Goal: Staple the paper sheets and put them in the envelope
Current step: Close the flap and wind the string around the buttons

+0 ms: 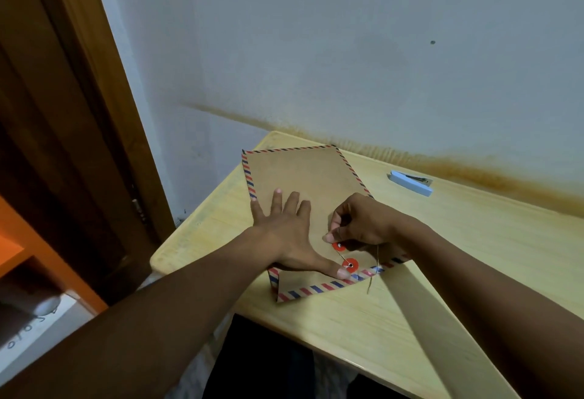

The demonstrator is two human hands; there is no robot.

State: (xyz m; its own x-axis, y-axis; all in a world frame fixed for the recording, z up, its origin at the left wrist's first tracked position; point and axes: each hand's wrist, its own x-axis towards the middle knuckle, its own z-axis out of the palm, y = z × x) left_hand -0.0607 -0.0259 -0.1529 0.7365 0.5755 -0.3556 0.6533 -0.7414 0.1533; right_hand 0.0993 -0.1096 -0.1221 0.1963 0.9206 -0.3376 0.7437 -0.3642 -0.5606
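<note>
My brown envelope (303, 177) with its red-and-blue striped border lies flat on the counter (474, 256), flap folded shut. Its 2 red discs (350, 264) carry the string (374, 269). My blue stapler (410, 182) lies well apart by the wall.

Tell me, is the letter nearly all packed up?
Nearly. No loose sheets show on the table, and the stapler lies aside, so stapling and filling look done. The left hand presses the envelope flat while the right hand works the string at the red buttons. Only finishing the tie remains.

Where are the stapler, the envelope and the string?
stapler (410, 183): head view, blue top.
envelope (303, 177): head view, bare brown face.
string (373, 275): head view, loose hanging end.
</note>
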